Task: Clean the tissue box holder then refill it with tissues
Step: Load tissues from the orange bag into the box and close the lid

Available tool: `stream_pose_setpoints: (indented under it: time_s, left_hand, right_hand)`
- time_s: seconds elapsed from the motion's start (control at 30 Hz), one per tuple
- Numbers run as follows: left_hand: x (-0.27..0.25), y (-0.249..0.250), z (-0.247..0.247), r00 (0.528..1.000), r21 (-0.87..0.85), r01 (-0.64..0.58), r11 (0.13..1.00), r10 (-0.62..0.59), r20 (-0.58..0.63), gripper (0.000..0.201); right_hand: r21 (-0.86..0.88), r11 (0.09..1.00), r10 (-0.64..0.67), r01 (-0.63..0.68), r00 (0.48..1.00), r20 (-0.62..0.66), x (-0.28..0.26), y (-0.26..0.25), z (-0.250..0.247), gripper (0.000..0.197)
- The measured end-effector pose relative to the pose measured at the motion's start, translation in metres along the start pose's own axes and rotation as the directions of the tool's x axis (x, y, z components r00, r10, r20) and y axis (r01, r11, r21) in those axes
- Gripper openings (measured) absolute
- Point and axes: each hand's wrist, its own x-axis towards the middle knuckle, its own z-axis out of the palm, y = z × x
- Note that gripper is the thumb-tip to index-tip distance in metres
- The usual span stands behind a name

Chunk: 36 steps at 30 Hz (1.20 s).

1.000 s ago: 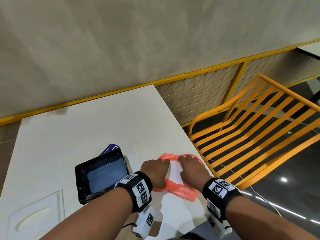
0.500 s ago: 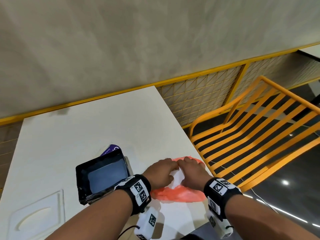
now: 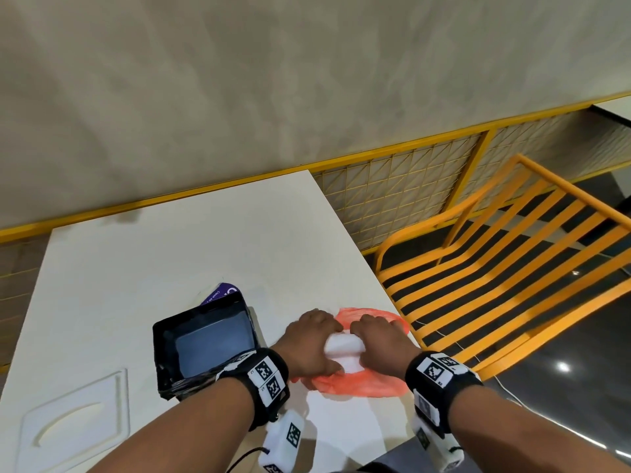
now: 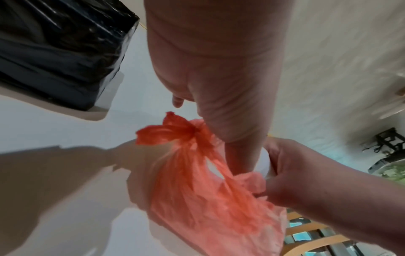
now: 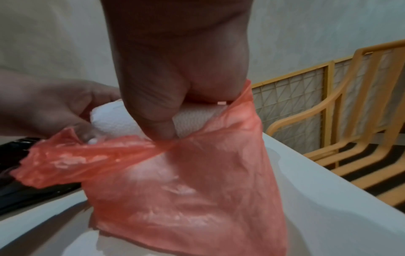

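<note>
Black holder [image 3: 205, 346], open top, near table's [image 3: 170, 254] front edge. Just right of it, by the right edge: tissues [image 3: 343, 346] half out of red bag [image 3: 358, 385]. Left hand [image 3: 309, 346] and right hand [image 3: 380, 346] both curled, gripping tissues. Lid [image 3: 73, 421] at front-left corner.

Left hand [image 3: 312, 346] and right hand [image 3: 382, 346] side by side, fingers curled, both gripping.

The right hand [image 5: 175, 86] grips a white wad of tissues [image 5: 116, 121] at the mouth of a thin orange plastic bag [image 5: 186, 190] — the left hand [image 5: 54, 107] pinches its other end. The bag hangs down onto the white table [image 5: 328, 190], an orange slatted chair [image 5: 350, 121] beyond its edge.
</note>
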Motion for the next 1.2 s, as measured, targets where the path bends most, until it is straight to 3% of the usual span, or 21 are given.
stream_pose_setpoints:
  time_s: [0.17, 0.27, 0.33, 0.43, 0.5, 0.6, 0.67, 0.77, 0.9, 1.0, 1.07, 1.2]
  left_hand:
    - [-0.009, 0.006, -0.020, 0.994, -0.138, -0.034, 0.990, 0.019, -0.110, 0.042]
    - [-0.019, 0.011, -0.033, 0.988, -0.328, -0.046, 0.944, -0.006, -0.155, 0.025]
    - [-0.031, 0.013, -0.042, 0.982, -0.479, -0.025, 0.878, -0.069, -0.178, 0.009]
    - [-0.053, 0.006, -0.058, 0.958, -0.719, -0.035, 0.694, -0.182, -0.223, 0.007]
    - [-0.066, -0.005, -0.068, 0.919, -0.816, -0.080, 0.572, -0.275, -0.284, 0.009]
    - [-0.084, -0.027, -0.081, 0.836, -0.903, -0.143, 0.404, -0.440, -0.329, 0.023]
    - [-0.096, -0.043, -0.087, 0.791, -0.950, -0.163, 0.267, -0.539, -0.287, 0.033]
    - [-0.119, -0.064, -0.088, 0.784, -0.987, -0.125, 0.103, -0.599, -0.162, 0.032]
    - [-0.151, -0.089, -0.082, 0.776, -0.991, -0.017, 0.135, -0.623, -0.098, 0.034]
    - [-0.168, -0.105, -0.077, 0.700, -0.987, -0.008, 0.163, -0.704, -0.122, 0.037]
    - [-0.176, -0.111, -0.080, 0.652, -0.990, -0.030, 0.136, -0.748, -0.123, 0.046]
    - [-0.186, -0.120, -0.095, 0.653, -0.986, -0.055, 0.159, -0.741, -0.156, 0.039]
  right_hand:
    - [0.047, 0.996, -0.078, 0.079, 0.997, -0.025, -0.002, -0.012, -0.024, 0.023]
    - [0.099, 0.987, -0.120, 0.124, 0.992, -0.051, -0.008, -0.019, -0.042, 0.018]
    - [0.219, 0.969, -0.109, 0.113, 0.994, -0.032, -0.014, -0.020, -0.057, 0.026]
    - [0.427, 0.902, -0.065, 0.070, 0.998, -0.027, -0.021, -0.022, -0.084, 0.036]
    - [0.598, 0.799, -0.043, 0.063, 0.998, -0.047, -0.020, -0.030, -0.098, 0.034]
    - [0.894, 0.447, 0.003, 0.011, 1.000, -0.014, -0.003, -0.052, -0.101, 0.035]
    - [0.963, 0.267, 0.022, -0.043, 0.999, 0.039, 0.012, -0.075, -0.095, 0.033]
    - [0.982, 0.173, 0.051, -0.072, 0.997, 0.064, 0.032, -0.111, -0.084, 0.031]
    - [0.991, 0.085, 0.049, -0.108, 0.993, 0.104, 0.051, -0.151, -0.071, 0.042]
    - [0.978, 0.126, 0.034, -0.169, 0.985, 0.166, 0.061, -0.171, -0.065, 0.035]
    - [0.971, 0.135, 0.015, -0.195, 0.981, 0.195, 0.064, -0.183, -0.062, 0.027]
    - [0.975, 0.183, -0.008, -0.123, 0.992, 0.126, 0.064, -0.204, -0.076, 0.029]
